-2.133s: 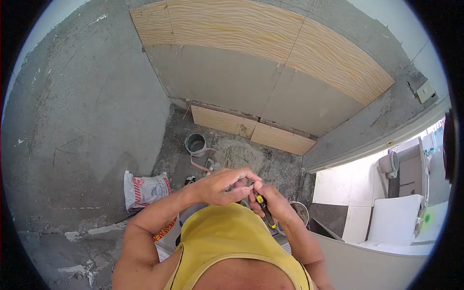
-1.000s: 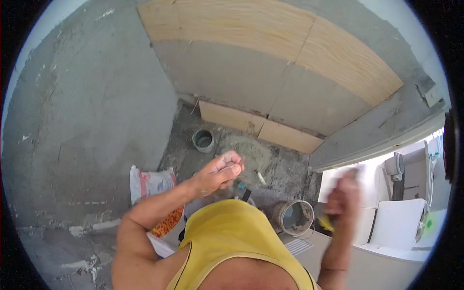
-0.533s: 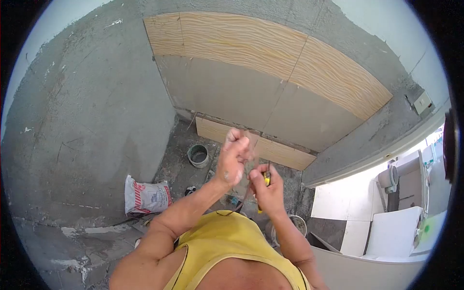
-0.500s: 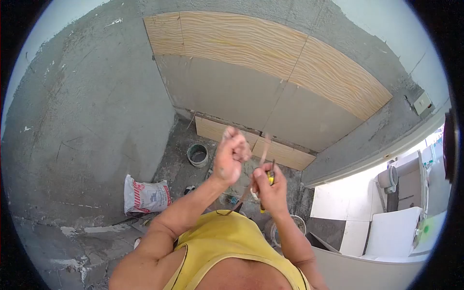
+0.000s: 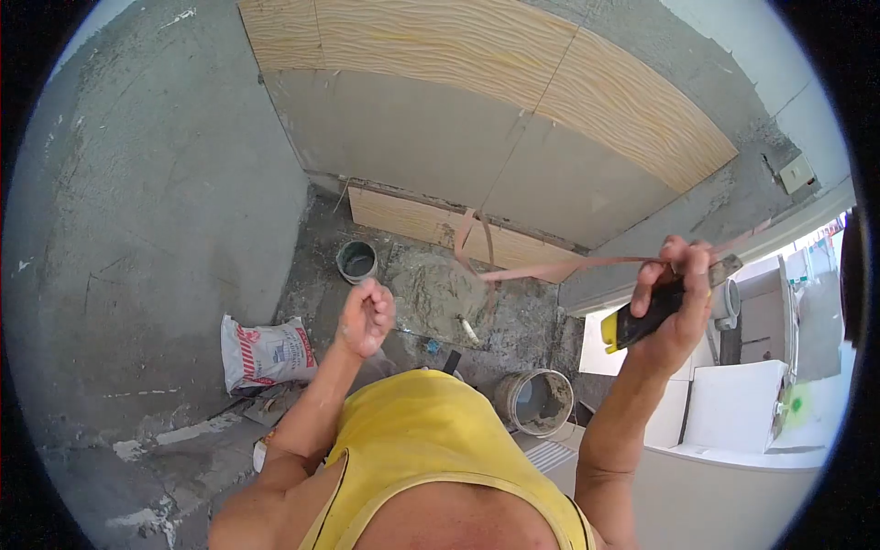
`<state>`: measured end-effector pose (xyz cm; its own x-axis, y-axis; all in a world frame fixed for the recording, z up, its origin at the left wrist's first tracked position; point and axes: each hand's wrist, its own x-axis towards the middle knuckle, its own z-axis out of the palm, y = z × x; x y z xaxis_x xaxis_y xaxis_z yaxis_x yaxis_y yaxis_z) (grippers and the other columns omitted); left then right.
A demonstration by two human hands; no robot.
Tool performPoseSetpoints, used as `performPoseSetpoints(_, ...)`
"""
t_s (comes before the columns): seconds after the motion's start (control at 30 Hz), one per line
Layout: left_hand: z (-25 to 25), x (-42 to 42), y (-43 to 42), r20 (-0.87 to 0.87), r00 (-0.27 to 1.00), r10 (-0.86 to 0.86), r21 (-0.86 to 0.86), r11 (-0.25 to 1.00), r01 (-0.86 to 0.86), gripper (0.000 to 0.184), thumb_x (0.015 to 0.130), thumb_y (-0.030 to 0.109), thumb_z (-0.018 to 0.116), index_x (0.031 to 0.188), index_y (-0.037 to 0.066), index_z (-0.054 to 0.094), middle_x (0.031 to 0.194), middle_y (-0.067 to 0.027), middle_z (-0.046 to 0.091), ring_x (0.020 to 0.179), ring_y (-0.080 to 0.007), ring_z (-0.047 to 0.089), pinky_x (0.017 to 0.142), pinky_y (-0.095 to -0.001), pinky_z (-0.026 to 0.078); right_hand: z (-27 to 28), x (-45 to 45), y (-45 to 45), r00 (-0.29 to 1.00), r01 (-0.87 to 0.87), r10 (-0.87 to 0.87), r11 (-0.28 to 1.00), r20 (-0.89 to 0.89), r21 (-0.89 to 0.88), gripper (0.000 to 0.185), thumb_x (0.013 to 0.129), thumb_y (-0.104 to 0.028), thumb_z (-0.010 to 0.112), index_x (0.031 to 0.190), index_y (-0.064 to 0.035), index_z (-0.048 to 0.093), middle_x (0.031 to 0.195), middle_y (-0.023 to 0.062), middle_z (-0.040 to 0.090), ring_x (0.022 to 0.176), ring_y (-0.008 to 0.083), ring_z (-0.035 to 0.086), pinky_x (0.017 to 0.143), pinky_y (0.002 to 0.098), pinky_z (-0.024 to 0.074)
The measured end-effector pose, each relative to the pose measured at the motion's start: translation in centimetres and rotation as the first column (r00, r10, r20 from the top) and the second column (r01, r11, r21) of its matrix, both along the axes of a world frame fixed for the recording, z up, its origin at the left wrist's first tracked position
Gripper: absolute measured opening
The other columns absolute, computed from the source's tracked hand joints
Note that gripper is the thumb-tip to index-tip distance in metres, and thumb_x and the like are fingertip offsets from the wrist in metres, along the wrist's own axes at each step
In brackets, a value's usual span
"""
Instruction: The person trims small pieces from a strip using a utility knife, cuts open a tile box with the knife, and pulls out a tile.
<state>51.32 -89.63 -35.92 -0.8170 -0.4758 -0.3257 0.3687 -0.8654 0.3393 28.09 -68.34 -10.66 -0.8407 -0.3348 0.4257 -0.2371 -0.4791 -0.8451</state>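
Raised to the right, my right hand (image 5: 674, 307) is closed around a black and yellow tool (image 5: 646, 313) whose exact kind I cannot make out. A grey tip shows past the fingers. From this hand a long, thin pinkish strip (image 5: 550, 268) trails left and loops in front of the low tile piece (image 5: 403, 211); a further length sticks out to the right. My left hand (image 5: 367, 318) hangs apart from it, its fingers curled in with nothing visible in them. Below the left hand's line of sight stands a small dark bucket (image 5: 343, 266).
Wet mortar (image 5: 431, 289) lies on the floor with a pale handle (image 5: 468, 330) in it. A larger bucket (image 5: 502, 403) stands by my right side, a printed bag (image 5: 266, 353) at left. Wavy tiles (image 5: 440, 46) cover part of the wall; a doorway opens at right.
My right hand has swung up and to the right with the tool, drawing the strip out. My left hand has moved left and down, away from it. The view has shifted slightly.
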Motion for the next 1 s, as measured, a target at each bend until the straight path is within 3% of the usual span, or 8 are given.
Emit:
performPoseSetpoints(0.23, -3.1, -1.3, -0.3, -0.194, 0.925, -0.327, -0.029, 0.944, 0.327, 0.021, 0.093, 0.022, 0.058, 0.076, 0.011, 0.05, 0.092, -0.0044, 0.056, 0.073, -0.0144, 0.059, 0.047, -0.0207, 0.044, 2.5, 2.5, -2.8, 0.994, -0.112, 0.109, 0.982, -0.032, -0.15, 0.02, 0.105, -0.025, 0.048, 0.104, -0.0049, 0.049, 0.095, 0.013, 0.06, 0.063, 0.0139, 0.061, 0.039, 0.02, 0.0448)
performPoseSetpoints(0.33, -3.4, -1.7, -1.9, -0.181, 0.922, -0.341, -0.05, 0.94, 0.338, 0.022, 0.092, 0.021, 0.058, 0.074, 0.011, 0.048, 0.1, -0.0058, 0.054, 0.076, -0.0146, 0.059, 0.048, -0.0212, 0.044, 2.8, 4.2, -4.5, 0.978, -0.191, 0.203, 0.96, 0.041, -0.203, 0.019, 0.105, -0.024, 0.047, 0.106, -0.0053, 0.049, 0.094, 0.0116, 0.058, 0.06, 0.0138, 0.059, 0.039, 0.02, 0.045)
performPoseSetpoints(0.4, -2.9, -1.7, -3.1, -0.208, 0.93, -0.303, -0.016, 0.952, 0.307, 0.018, 0.089, 0.017, 0.058, 0.075, 0.01, 0.05, 0.09, -0.0037, 0.055, 0.07, -0.0149, 0.059, 0.045, -0.0225, 0.046, 2.8, 5.6, -5.8, 0.975, -0.182, 0.204, 0.961, 0.088, -0.211, 0.018, 0.105, -0.023, 0.046, 0.107, -0.0058, 0.047, 0.094, 0.0114, 0.056, 0.06, 0.0137, 0.058, 0.039, 0.0198, 0.0453)
performPoseSetpoints(0.5, -1.7, -0.6, -5.7, -0.028, 0.939, -0.342, -0.065, 0.938, 0.339, 0.023, 0.09, 0.016, 0.064, 0.074, 0.014, 0.047, 0.078, 0.001, 0.053, 0.06, -0.0093, 0.052, 0.043, -0.0202, 0.041, 2.6, 7.5, -7.5, 0.968, -0.195, 0.221, 0.96, 0.116, -0.202, 0.017, 0.106, -0.023, 0.045, 0.106, -0.0053, 0.046, 0.092, 0.0115, 0.055, 0.059, 0.014, 0.058, 0.039, 0.0196, 0.046)
performPoseSetpoints(0.67, -6.0, 1.0, -8.5, -0.159, 0.874, -0.459, 0.048, 0.881, 0.472, 0.018, 0.093, 0.022, 0.065, 0.081, 0.016, 0.052, 0.08, -0.0003, 0.054, 0.054, -0.008, 0.051, 0.041, -0.0201, 0.036, 1.9, 10.8, -9.9, 0.973, -0.157, 0.178, 0.977, 0.148, -0.144, 0.019, 0.105, -0.024, 0.046, 0.104, -0.0052, 0.046, 0.088, 0.0107, 0.055, 0.058, 0.0145, 0.058, 0.039, 0.02, 0.0462)
performPoseSetpoints(0.8, -3.2, 2.1, -10.5, -0.26, 0.766, -0.588, 0.108, 0.771, 0.628, 0.01, 0.096, 0.022, 0.061, 0.092, 0.014, 0.058, 0.081, -0.0003, 0.056, 0.054, -0.0085, 0.049, 0.041, -0.0202, 0.035, 1.7, 12.8, -11.2, 0.965, -0.157, 0.184, 0.976, 0.184, -0.151, 0.018, 0.104, -0.024, 0.048, 0.104, -0.0064, 0.044, 0.086, 0.0106, 0.055, 0.054, 0.0147, 0.057, 0.038, 0.0213, 0.0457)
performPoseSetpoints(0.93, -2.2, 3.1, -12.1, -0.183, 0.766, -0.617, 0.124, 0.758, 0.64, 0.006, 0.098, 0.017, 0.055, 0.099, 0.011, 0.058, 0.08, -0.0009, 0.053, 0.061, -0.0091, 0.049, 0.046, -0.0196, 0.038, 1.2, 14.2, -11.5, 0.959, -0.173, 0.204, 0.971, 0.198, -0.163, 0.018, 0.104, -0.024, 0.048, 0.105, -0.0065, 0.043, 0.085, 0.0104, 0.054, 0.052, 0.0144, 0.055, 0.038, 0.022, 0.0459)
performPoseSetpoints(1.0, -4.6, 3.4, -13.1, -0.192, 0.817, -0.544, 0.2, 0.793, 0.575, 0.017, 0.097, 0.016, 0.055, 0.113, 0.011, 0.059, 0.078, 0.0006, 0.053, 0.061, -0.009, 0.048, 0.046, -0.0204, 0.037, 0.8, 14.0, -11.0, 0.964, -0.177, 0.2, 0.974, 0.178, -0.14, 0.019, 0.104, -0.024, 0.048, 0.106, -0.0067, 0.042, 0.083, 0.0094, 0.053, 0.051, 0.0136, 0.053, 0.038, 0.022, 0.046)
